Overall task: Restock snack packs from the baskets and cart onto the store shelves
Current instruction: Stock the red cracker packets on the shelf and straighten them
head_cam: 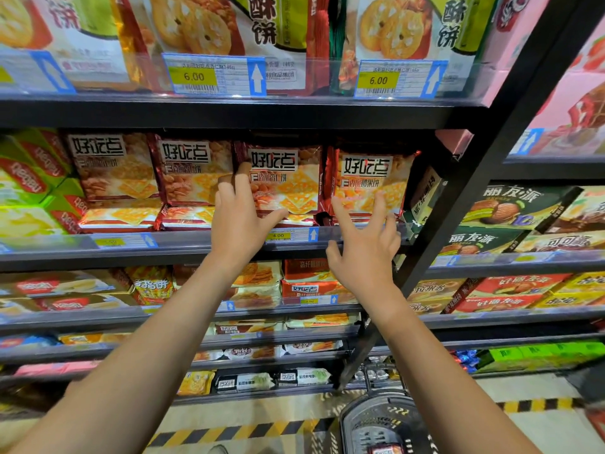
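A person reached both bare arms up to a dark metal store shelf (183, 249) stocked with cracker packs. The left hand (240, 221) lay against the front of an upright red-and-orange cracker pack (288, 178), fingers extended up along the pack's left edge and thumb spread out under its lower edge; the hand pressed the pack rather than closing round it. Just to the right, the right hand (363, 244) was spread wide, its fingers splayed and slightly bent in front of the neighbouring pack (376, 181), the fingertips at that pack's lower part and over the clear shelf lip; whether they touched the pack could not be told, and the hand gripped nothing. Between the two hands, on the shelf edge, sat a yellow price tag (278, 236) reading 4.00. To the left of the left hand stood two more upright packs of the same brand (193, 172), with others lying flat beneath them, and green boxes (29, 185) farther left. Above the hands, large cookie bags (209, 24) filled the next shelf over price tags (193, 77) reading 6.00. Below the right forearm, near the floor, a dark shopping basket (376, 424) stood beside a yellow-and-black striped floor line (229, 432).
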`<state>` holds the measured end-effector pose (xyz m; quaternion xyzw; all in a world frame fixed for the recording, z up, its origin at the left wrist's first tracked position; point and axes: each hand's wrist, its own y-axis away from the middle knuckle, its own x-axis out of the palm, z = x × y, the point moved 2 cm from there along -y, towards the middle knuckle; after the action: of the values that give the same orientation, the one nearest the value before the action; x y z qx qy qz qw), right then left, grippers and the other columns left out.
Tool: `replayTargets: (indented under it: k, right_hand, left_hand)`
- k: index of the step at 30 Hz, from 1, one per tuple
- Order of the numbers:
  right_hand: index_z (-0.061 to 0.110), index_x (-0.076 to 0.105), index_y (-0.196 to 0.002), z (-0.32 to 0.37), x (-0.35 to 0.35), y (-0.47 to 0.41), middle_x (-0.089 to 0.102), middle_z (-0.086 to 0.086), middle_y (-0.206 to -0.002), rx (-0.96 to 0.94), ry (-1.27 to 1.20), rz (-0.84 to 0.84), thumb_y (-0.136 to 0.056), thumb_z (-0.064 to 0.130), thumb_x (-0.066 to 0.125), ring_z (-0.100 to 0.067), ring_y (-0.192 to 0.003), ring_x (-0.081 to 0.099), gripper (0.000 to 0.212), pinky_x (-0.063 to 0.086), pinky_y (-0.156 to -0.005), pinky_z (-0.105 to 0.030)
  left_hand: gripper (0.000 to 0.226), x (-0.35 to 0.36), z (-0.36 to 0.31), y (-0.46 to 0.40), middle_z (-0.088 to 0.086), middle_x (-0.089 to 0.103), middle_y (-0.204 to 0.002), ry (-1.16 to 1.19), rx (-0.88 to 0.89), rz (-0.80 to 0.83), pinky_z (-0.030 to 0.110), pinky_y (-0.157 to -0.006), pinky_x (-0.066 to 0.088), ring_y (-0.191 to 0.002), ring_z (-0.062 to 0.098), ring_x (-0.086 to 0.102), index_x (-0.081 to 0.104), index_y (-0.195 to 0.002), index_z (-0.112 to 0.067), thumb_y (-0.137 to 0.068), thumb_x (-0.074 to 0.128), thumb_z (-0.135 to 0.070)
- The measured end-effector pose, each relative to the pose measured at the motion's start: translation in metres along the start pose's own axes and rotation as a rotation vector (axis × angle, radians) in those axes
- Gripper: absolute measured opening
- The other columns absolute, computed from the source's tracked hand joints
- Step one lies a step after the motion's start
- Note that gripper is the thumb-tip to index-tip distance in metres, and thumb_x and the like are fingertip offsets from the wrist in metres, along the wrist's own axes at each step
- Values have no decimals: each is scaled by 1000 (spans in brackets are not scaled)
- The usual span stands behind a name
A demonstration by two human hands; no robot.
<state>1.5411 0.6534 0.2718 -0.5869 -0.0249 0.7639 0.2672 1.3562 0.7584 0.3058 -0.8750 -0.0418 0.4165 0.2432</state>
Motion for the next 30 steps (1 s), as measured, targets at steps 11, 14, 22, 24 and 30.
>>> replayTargets:
  k: [11,14,22,24,30]
  right_hand:
    - [42,26,-159,-18,-5,4,-2,-17,-168,18,-68,-54,-96,29,60,-50,-151,4,73,20,-117,-67]
    - [42,25,-160,-22,-7,-1,-4,-19,-168,10,-51,-32,-96,28,61,-53,-151,5,74,22,-117,-67]
    - [45,17,-161,-22,-11,-3,-11,-18,-168,3,-17,29,-96,26,59,-53,-152,1,80,21,-117,-68]
    - [45,21,-161,-22,-13,0,-9,-17,-169,-9,-25,14,-95,24,59,-53,-152,2,79,21,-117,-67]
    - [37,28,-160,-22,-16,7,1,-15,-169,-13,-18,-21,-95,26,61,-47,-154,6,74,22,-120,-63]
  left_hand:
    - [58,12,-19,3,21,46,-123,-410,323,-60,47,-84,43,-104,37,43,50,-140,-34,-89,71,-52]
    - [54,16,-26,2,20,48,-117,-458,373,-50,47,-82,43,-100,37,45,52,-141,-37,-91,71,-47]
    - [52,16,-28,-1,21,50,-120,-467,343,19,45,-80,41,-99,37,46,55,-139,-39,-91,71,-47]
    - [51,15,-26,2,21,48,-126,-451,348,11,46,-82,42,-103,37,46,53,-140,-38,-93,69,-47]
    - [46,10,-14,20,21,43,-141,-332,358,-2,53,-95,39,-127,40,40,54,-143,-34,-98,60,-42]
